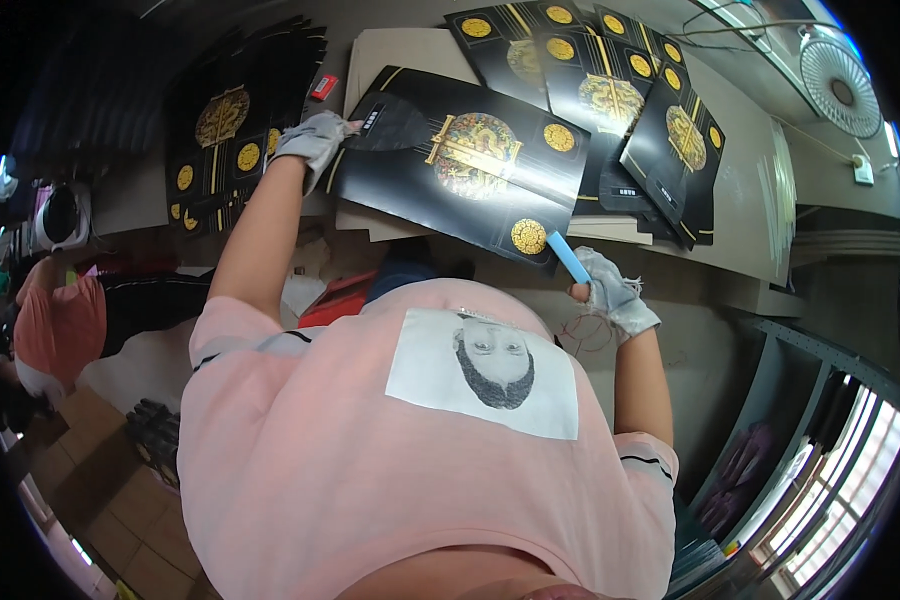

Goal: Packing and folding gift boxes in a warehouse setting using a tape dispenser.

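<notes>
A black printed board (470, 150) with gold medallions and a colourful round emblem lies tilted in front of me, its near edge overhanging towards my body. My left hand (315, 142), in a pale fingertip-free work glove, grips its left edge; the fingertips show only in part. Near the board's right front corner, my right hand (615, 292), gloved the same way, is closed around a flat light-blue stick (568, 258). The stick's far end is at the board's edge; whether it touches cannot be made out.
More black-and-gold boards lie in a pile (225, 130) at the left and an overlapping heap (610, 100) at the back right. Plain grey boards (410, 50) lie underneath. A small red box (323, 88) sits beyond my left hand. A white fan (840, 88) stands far right; another person (65, 315) is at left.
</notes>
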A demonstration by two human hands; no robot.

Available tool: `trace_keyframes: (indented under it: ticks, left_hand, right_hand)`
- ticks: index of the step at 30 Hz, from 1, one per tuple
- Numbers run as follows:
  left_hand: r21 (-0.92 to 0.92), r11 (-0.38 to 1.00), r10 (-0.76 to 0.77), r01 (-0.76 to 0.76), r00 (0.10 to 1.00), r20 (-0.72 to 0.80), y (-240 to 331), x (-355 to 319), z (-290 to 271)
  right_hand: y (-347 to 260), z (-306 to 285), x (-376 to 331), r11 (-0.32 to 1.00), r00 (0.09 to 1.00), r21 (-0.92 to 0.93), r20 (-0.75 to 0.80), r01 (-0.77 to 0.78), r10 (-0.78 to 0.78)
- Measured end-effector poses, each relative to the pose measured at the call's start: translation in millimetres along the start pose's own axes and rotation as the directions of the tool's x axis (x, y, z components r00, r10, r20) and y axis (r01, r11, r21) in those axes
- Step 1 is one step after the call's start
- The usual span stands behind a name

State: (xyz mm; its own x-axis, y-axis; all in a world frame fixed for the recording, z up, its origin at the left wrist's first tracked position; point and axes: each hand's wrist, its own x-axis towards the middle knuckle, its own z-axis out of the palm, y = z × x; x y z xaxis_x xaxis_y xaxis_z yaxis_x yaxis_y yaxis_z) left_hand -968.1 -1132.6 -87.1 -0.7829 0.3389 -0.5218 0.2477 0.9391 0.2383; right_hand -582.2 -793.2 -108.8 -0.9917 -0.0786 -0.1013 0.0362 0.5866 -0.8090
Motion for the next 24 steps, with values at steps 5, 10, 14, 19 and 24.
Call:
trace_keyframes:
  ticks: [5,10,14,19,24]
  left_hand:
    - [-0.805,0.584,-0.046,-0.106,0.986,-0.163,-31.7,1.6,25.1]
    - [-0.927,-0.342,0.197,0.152,0.976,0.087,-17.5,-14.5,73.1]
    - [-0.905,-0.407,0.223,0.125,0.974,0.034,5.5,-4.1,149.0]
    - [-0.7,-0.407,0.393,0.586,0.805,0.445,90.1,-44.0,161.2]
    - [-0.723,-0.377,0.38,0.579,0.808,0.45,125.5,-52.2,176.5]
  right_hand:
    - [-15.6,-6.0,-2.8,0.812,0.925,0.473,0.016,-0.342,0.38]
    - [-21.4,3.4,-5.5,0.435,0.797,0.9,-0.237,-0.036,0.556]
    - [19.8,26.1,-1.7,0.507,0.663,0.838,-0.264,-0.201,0.7]
    - [24.6,75.7,8.9,0.464,0.698,0.818,-0.112,-0.339,0.707]
    - [25.0,109.5,22.0,0.685,0.767,0.641,-0.228,-0.345,0.599]
